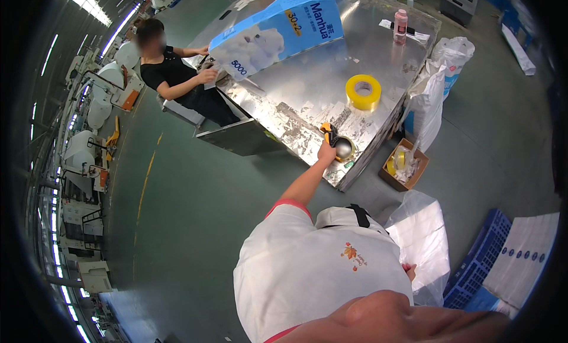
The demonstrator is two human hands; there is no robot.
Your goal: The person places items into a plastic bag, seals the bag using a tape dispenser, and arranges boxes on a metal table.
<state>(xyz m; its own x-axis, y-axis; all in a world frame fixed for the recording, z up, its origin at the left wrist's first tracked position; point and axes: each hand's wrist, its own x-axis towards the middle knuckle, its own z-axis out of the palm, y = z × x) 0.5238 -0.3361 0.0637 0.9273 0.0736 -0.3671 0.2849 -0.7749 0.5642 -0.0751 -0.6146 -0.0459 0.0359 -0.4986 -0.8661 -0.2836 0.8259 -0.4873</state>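
Observation:
My left hand (325,152) reaches out to the near corner of the metal table and is closed around the handle of a yellow-and-black tape dispenser (329,131). A roll of tape (345,148) sits at the dispenser, by my fingers. Further along the tabletop lies a big yellow tape roll (363,92). Down at my right side, my right hand (409,271) is partly hidden by my shirt. Its visible fingers look curled at the edge of a clear plastic bag (423,239) with white contents.
Across the metal table (284,88), a person (177,76) handles the end of a large blue package (278,32). A pink bottle (400,27) stands at the far right. White sacks (427,100), a cardboard box (404,165) and a blue crate (479,257) are on the right.

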